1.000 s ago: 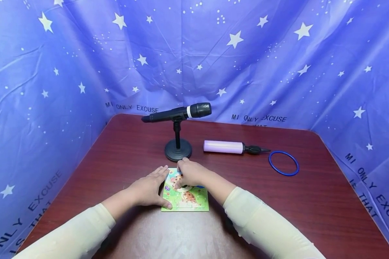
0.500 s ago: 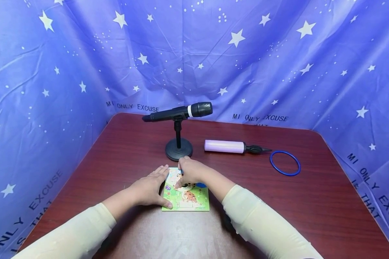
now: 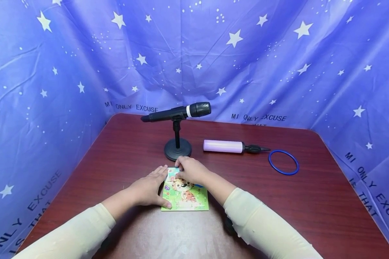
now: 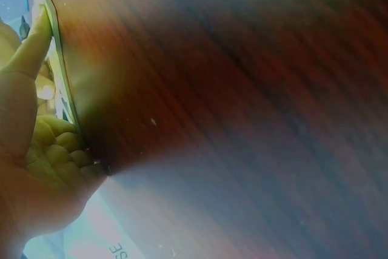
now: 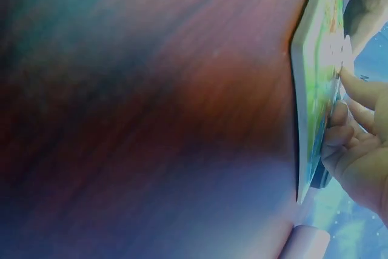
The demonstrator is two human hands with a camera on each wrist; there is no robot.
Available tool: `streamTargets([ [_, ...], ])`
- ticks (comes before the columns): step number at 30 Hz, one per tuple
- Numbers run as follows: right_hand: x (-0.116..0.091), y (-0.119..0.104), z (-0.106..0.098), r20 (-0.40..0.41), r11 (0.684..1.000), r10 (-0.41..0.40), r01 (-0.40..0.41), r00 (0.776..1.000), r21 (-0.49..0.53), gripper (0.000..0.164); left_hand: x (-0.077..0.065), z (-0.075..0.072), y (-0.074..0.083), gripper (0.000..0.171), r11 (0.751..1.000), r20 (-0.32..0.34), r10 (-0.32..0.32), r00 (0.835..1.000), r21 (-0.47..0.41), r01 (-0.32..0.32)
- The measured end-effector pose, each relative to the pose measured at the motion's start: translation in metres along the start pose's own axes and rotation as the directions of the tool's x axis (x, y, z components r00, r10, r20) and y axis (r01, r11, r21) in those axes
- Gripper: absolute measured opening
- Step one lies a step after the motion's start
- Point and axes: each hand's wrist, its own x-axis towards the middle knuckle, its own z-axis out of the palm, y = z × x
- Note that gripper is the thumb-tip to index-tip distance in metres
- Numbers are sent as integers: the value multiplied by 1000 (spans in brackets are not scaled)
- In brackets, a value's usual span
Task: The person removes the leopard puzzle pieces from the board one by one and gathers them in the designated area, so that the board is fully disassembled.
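Note:
A square picture puzzle with a spotted cartoon animal on a green ground lies flat near the front of the table. Along its left side rests my left hand, fingers extended toward the far corner and thumb on the near-left corner. From the right, my right hand reaches over the far part of the puzzle. Its fingers are curled and, with the thumb, seem to pinch a puzzle piece at the upper edge. The hand hides most of that piece and the puzzle's upper right.
Just behind the puzzle, a black microphone sits on a round-based stand. A lilac hand pump and a blue ring lie farther right on the brown table. A starry blue curtain surrounds the table.
My right thumb has moved away from me, up the puzzle, uncovering more of the animal's face. The left hand stays at the puzzle's left side.

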Motion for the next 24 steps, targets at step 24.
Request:
streamTargets([
  [24, -36, 75, -60, -3, 881, 63, -54, 998, 469, 8, 2, 0, 2, 131, 1000, 16, -15, 1000, 27, 15],
])
